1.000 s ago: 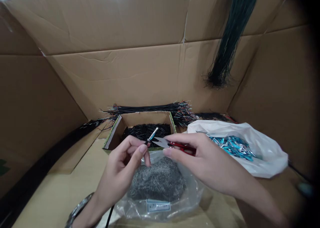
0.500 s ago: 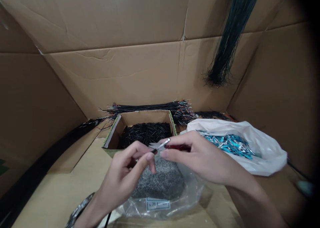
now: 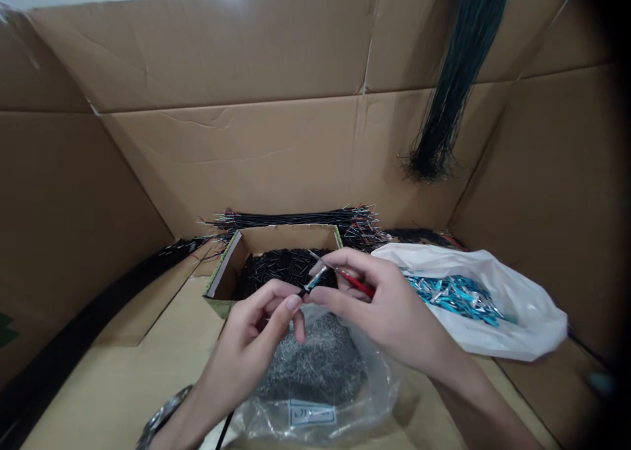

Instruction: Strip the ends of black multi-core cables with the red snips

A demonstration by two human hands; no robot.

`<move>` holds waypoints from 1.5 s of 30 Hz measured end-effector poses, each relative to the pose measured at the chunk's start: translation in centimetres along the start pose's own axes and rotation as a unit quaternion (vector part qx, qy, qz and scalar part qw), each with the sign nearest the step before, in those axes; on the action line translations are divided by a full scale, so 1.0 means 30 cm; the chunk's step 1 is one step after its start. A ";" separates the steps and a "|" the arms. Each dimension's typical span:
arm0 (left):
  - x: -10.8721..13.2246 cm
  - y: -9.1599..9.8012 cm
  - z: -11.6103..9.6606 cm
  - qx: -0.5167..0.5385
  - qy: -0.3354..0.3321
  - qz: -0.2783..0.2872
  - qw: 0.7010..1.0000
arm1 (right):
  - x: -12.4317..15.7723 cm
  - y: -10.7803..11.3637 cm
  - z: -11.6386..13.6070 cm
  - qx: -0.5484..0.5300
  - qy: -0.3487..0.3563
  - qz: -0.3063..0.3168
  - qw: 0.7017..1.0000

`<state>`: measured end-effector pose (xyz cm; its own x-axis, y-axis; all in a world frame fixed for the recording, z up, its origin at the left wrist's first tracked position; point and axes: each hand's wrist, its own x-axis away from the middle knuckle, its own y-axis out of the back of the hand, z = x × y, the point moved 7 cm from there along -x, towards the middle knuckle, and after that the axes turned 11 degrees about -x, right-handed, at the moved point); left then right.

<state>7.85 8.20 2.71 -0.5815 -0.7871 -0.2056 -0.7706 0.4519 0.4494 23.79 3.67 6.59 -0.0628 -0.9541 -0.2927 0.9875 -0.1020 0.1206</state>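
my left hand has its fingers clamped on a black wire over the cardboard box, my right hand grips red-handled snips at its tip, many black wire pieces lie boxed, and teal sleeves remain in the white plastic bag.

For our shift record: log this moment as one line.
left hand: black wire with metal tip | right hand: red-handled snips | nearby: wire-filled cardboard box

A manual wire-assembly workstation, likely a small workshop: corrugated cardboard panels enclose the work area, holding bundled black wire leads, a hanging wire hank, a cardboard tray of cut leads, and bagged metal terminals.
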 end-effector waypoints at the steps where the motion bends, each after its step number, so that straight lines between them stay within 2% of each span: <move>1: 0.001 -0.004 0.000 0.005 -0.001 0.006 1.000 | 0.001 -0.011 0.002 -0.007 0.012 0.001 1.000; 6: 0.008 -0.048 -0.001 0.148 0.033 0.112 0.982 | 0.002 -0.035 0.006 -0.044 0.048 0.033 0.997; 8: 0.008 -0.051 0.001 0.184 0.045 0.124 0.974 | 0.004 -0.033 0.005 -0.054 0.045 0.039 0.997; 12: 0.007 -0.030 0.007 0.141 0.034 0.073 0.987 | 0.013 -0.036 0.003 -0.055 0.020 0.032 0.998; 16: 0.021 -0.008 -0.007 0.030 -0.012 0.011 0.999 | 0.022 -0.040 0.009 -0.029 0.018 -0.005 0.999; 20: 0.038 0.008 -0.027 -0.069 -0.056 -0.032 0.996 | 0.025 -0.052 0.017 -0.037 0.039 0.021 0.998; 23: 0.040 0.041 -0.018 -0.047 -0.048 -0.109 0.992 | 0.024 -0.041 0.023 -0.017 0.069 0.017 0.997; 25: 0.037 0.048 -0.008 -0.010 -0.042 -0.129 0.991 | 0.022 -0.032 0.024 -0.004 0.081 0.007 0.997; 33: 0.025 0.000 -0.002 0.057 -0.037 -0.026 0.997 | 0.020 -0.027 0.008 0.034 0.080 -0.013 0.996; 38: 0.045 -0.056 -0.013 0.057 -0.032 0.111 0.992 | 0.013 -0.036 -0.015 0.045 0.076 -0.018 0.996; 40: 0.048 -0.052 -0.022 0.034 -0.044 0.107 0.993 | 0.004 -0.029 -0.020 0.051 0.073 -0.019 0.996; 42: 0.042 -0.035 -0.030 0.011 -0.049 0.075 0.996 | -0.008 0.003 -0.021 0.073 0.070 -0.026 0.995; 45: 0.029 -0.019 -0.034 -0.014 -0.039 0.051 0.998 | -0.015 0.117 -0.032 0.175 0.060 -0.061 0.981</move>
<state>8.05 6.82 3.17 -0.6761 -0.7018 -0.2242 -0.6992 0.5153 0.4955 27.42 4.02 6.24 -0.1382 -0.8909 -0.4327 0.8626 -0.3230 0.3894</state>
